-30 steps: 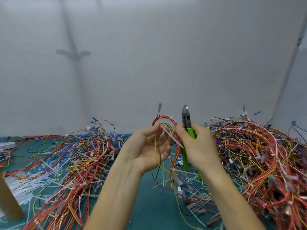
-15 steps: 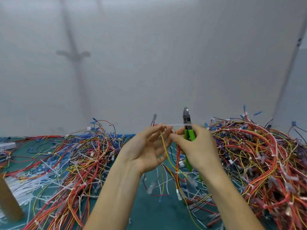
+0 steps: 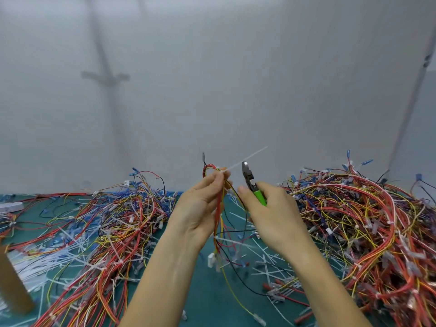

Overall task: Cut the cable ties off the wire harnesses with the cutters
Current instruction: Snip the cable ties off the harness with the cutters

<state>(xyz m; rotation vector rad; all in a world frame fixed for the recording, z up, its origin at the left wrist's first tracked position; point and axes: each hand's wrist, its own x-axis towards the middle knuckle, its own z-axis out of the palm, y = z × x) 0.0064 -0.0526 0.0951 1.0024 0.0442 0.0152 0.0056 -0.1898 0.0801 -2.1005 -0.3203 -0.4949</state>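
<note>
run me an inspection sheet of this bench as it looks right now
surface: green mat, mostly covered
job's things: wire harness held up, white cable tie sticking out near its top; cutters close beside the tie, contact unclear
clutter: left harness pile; right harness pile; loose cut ties on the mat; brown block at the left edge
grippers: left hand pinches the wire harness; right hand grips the cutters
cables: only harness wires seen
surroundings: plain grey wall
</note>
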